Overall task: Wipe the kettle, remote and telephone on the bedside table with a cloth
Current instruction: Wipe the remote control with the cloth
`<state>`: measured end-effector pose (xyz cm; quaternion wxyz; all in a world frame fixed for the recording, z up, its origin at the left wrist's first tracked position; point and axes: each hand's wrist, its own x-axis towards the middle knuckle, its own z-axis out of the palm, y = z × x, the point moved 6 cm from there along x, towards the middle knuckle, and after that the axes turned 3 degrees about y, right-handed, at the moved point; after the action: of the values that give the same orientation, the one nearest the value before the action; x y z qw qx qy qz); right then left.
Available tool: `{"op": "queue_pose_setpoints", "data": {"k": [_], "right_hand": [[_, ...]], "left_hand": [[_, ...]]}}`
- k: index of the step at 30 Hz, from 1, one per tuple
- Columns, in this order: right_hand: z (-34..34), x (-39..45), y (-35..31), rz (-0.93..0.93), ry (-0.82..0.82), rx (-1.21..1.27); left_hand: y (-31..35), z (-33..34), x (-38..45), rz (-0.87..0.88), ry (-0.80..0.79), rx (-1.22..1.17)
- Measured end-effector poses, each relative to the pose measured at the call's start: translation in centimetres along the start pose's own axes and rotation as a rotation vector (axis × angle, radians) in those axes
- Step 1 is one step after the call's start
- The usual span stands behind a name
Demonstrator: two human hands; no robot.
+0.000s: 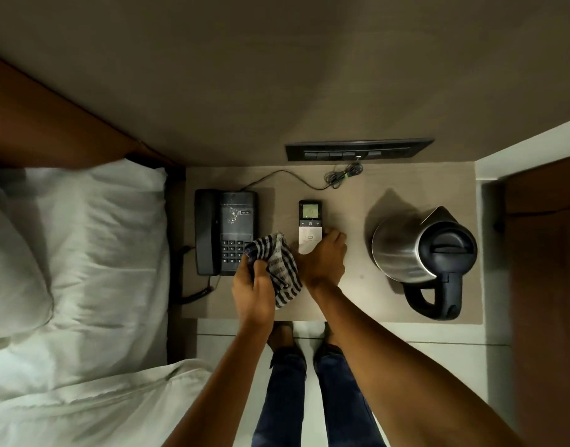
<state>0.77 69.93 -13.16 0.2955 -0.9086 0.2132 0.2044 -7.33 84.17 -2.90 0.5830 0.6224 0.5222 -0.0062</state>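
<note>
A black telephone (225,232) sits at the left of the bedside table (351,295). A white and black remote (309,221) with a lit screen lies in the middle. A steel kettle (416,253) with a black lid and handle stands at the right. My left hand (253,290) is shut on a black-and-white striped cloth (282,269), held just right of the telephone's keypad. My right hand (324,256) rests on the near end of the remote, fingers curled around its right side; the remote lies flat on the table.
A bed with white pillows (77,246) borders the table on the left. A black switch panel (358,149) is on the wall behind, with a coiled cable (341,175) below it. The telephone's cord (196,295) hangs off the table's left front. My legs stand at the table's front edge.
</note>
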Motion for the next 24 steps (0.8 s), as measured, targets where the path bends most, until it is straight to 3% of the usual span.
{"op": "queue_pose_setpoints", "data": {"k": [10,19,24], "right_hand": [[0.3,0.8,-1.1,-0.025,0.025,0.109],[0.7,0.8,-0.1,0.083,-0.245,0.560],[-1.0,-1.0,-0.6,0.200,-0.360,0.998]], "left_hand": [[0.8,-1.2,1.5,-0.006,-0.036,-0.031],[1.9,-1.1,1.4,0.021,-0.039,-0.035],[4.5,-0.7,0.8,0.150,-0.041,0.008]]}}
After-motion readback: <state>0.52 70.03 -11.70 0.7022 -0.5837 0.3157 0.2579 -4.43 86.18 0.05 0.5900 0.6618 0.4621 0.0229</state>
